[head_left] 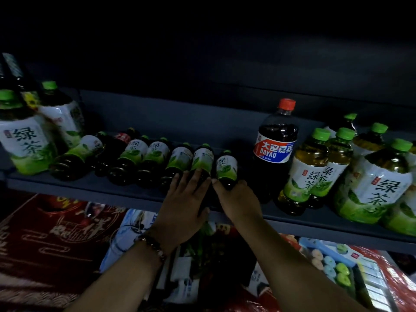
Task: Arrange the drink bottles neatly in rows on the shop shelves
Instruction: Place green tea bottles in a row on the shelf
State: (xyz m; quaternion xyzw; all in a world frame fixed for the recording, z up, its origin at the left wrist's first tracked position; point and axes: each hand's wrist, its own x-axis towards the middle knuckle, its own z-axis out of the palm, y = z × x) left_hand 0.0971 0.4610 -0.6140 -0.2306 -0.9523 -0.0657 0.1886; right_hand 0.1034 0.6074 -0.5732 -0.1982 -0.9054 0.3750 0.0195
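- Lying on their sides along a dark grey shelf [126, 194], a row of small green tea bottles [155, 154] points its caps toward the unlit back wall [202, 64].
- Left hand [182, 206] lies flat, fingers straight and slightly spread, its fingertips pressing the base of one lying bottle [202, 159].
- Right hand [236, 199], just beside the left, curls its thumb and fingers round the base of the end bottle [227, 168], last in the row.
- Beyond the right hand and to its outer side stands a tall dark cola bottle [275, 143] with an orange cap; further out stand upright green tea bottles [315, 167], crowded together.
- Out past the left hand's outer side stand large green tea bottles [24, 140], blurred.
- Below the wrists, under the shelf edge, lie red printed boxes [51, 233] and mixed packaged goods [333, 264], partly hidden by the forearms.
- Everything above the shelf is dark; nothing there can be told.
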